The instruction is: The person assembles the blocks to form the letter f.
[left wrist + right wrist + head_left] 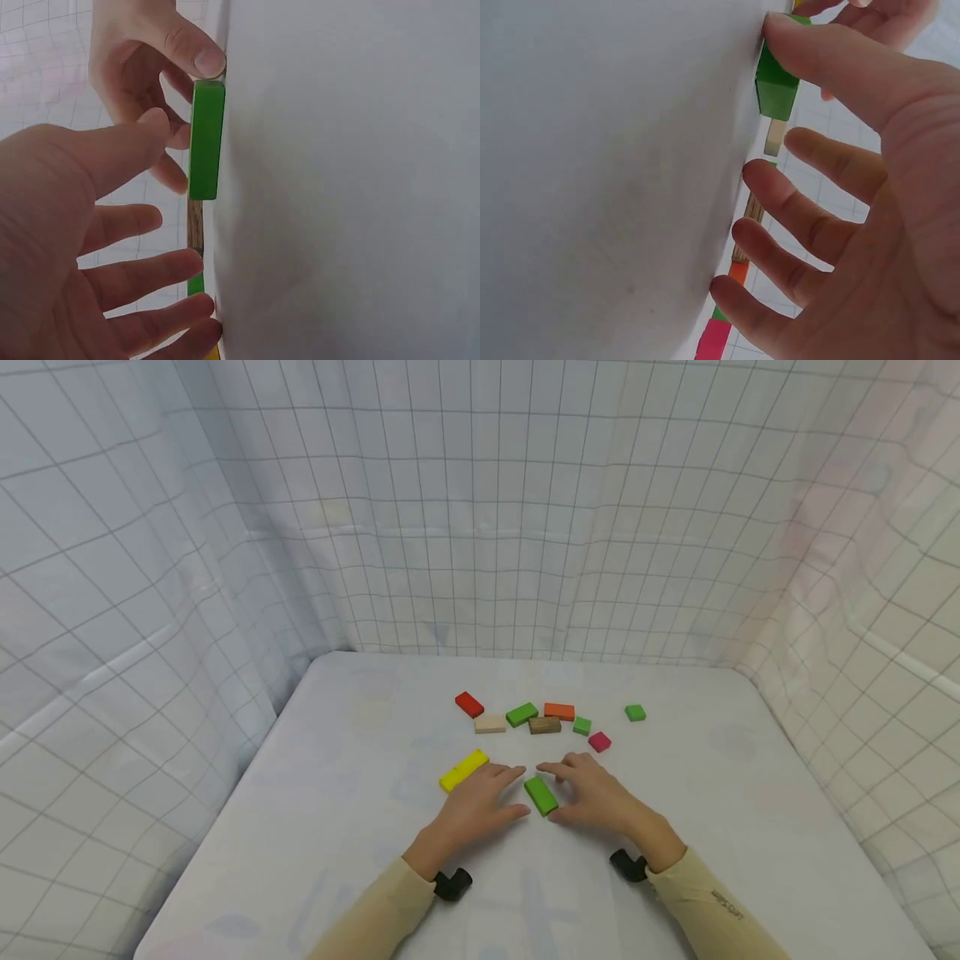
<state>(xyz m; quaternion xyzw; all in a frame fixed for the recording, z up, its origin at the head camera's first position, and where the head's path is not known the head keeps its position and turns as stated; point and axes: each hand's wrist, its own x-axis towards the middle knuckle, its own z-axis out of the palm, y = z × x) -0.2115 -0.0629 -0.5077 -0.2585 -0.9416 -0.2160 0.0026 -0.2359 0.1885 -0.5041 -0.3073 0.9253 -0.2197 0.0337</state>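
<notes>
A green rectangular block lies flat on the white table between my two hands. My left hand is on its left with fingers spread, holding nothing. On the other side, my right hand has its thumb right at the block's near end and its fingers apart. In the left wrist view the green block stands out beyond my left thumb. The right wrist view has my right thumb overlapping the green block. A long yellow block lies just behind my left hand.
Farther back lie red, cream, green, brown wood-grain and orange blocks. Small green and pink blocks sit near them, another green one farther right. Gridded white curtains surround the table.
</notes>
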